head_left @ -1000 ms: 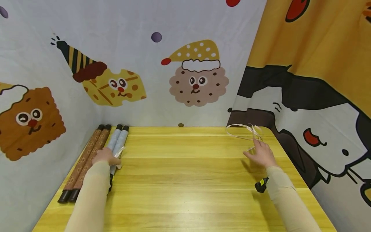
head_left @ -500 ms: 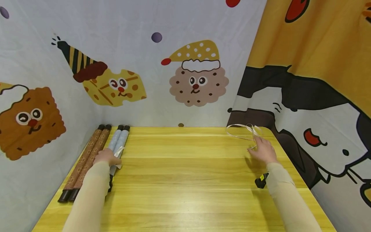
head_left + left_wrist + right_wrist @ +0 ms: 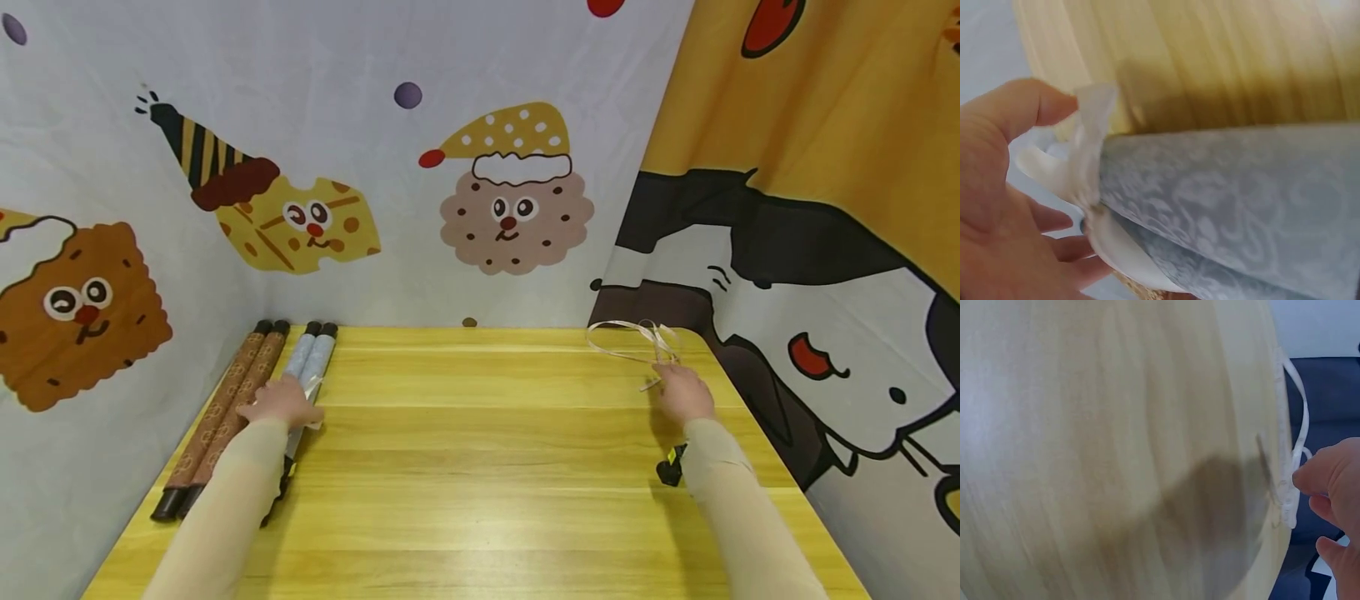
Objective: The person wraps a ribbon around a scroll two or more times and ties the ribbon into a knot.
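On the left of the table lie two grey-blue patterned rolls (image 3: 318, 358) with black ends, tied by a white ribbon (image 3: 1088, 162). My left hand (image 3: 281, 403) is over them, its fingers spread. In the left wrist view the thumb is close to a ribbon end, while the other fingers lie behind the knot, apart from the thumb. At the far right corner is a loose pale ribbon (image 3: 622, 325) in loops. My right hand (image 3: 684, 393) has its thumb and fingertips together at this ribbon and appears to pinch it; the head view hides the fingertips.
Two brown patterned rolls (image 3: 232, 400) with black ends lie left of the grey-blue ones. Wood-grain table (image 3: 480, 467) stretches between both hands. A printed cloth (image 3: 510, 300) rises behind the far edge. Small black wrist gear (image 3: 670, 467) is by the right sleeve.
My left hand has lifted slightly and spread its fingers over the tied rolls. The right thumb has drawn in towards the fingers at the loose ribbon. The rolls have hardly moved.
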`<state>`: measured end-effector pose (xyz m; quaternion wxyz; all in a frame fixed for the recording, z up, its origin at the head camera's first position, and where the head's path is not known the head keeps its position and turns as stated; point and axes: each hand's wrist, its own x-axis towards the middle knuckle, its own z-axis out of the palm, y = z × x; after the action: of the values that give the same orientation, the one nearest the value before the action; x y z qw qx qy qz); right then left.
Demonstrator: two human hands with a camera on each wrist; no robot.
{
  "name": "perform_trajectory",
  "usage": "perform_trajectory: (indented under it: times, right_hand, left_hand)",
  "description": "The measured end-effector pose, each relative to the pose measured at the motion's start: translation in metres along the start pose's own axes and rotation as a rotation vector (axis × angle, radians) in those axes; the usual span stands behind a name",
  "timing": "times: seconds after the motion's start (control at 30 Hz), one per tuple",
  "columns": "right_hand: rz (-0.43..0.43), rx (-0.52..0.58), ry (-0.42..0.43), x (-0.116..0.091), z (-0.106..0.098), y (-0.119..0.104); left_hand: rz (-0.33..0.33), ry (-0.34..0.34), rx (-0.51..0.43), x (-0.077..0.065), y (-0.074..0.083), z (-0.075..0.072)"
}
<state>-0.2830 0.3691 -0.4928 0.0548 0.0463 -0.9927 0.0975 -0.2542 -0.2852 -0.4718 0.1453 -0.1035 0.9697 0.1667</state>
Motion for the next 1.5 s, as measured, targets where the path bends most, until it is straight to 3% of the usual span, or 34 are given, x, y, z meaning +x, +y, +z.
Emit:
perform_trajectory:
  times: [0.2, 0.47, 0.8, 1.0, 1.1, 1.3, 1.5]
  right_hand:
    - [-0.003, -0.029, 0.007, 0.002, 0.010, 0.001]
    - [-0.035, -0.120, -0.003, 0.005, 0.019, 0.006]
    - [-0.023, -0.120, 0.036, 0.005, 0.022, 0.007]
    - [0.002, -0.110, 0.010, 0.004, 0.022, 0.005]
    - [-0.003, -0.082, 0.044, 0.003, 0.019, 0.003]
    - [-0.053, 0.036, 0.158, 0.004, 0.005, -0.015]
    - [-0.083, 0.146, 0.188, 0.005, -0.006, -0.040]
  left_hand:
    - [0.134, 0.086, 0.008, 0.000, 0.006, -0.002]
    - [0.224, 0.199, 0.016, -0.001, 0.011, 0.006]
    - [0.285, 0.210, 0.038, -0.006, 0.032, 0.014]
    - [0.384, 0.254, 0.052, -0.009, 0.048, 0.018]
    - [0.427, 0.281, 0.018, -0.015, 0.060, 0.020]
    - [0.461, 0.240, -0.017, -0.022, 0.081, 0.026]
    - [0.506, 0.180, -0.122, -0.025, 0.103, 0.037]
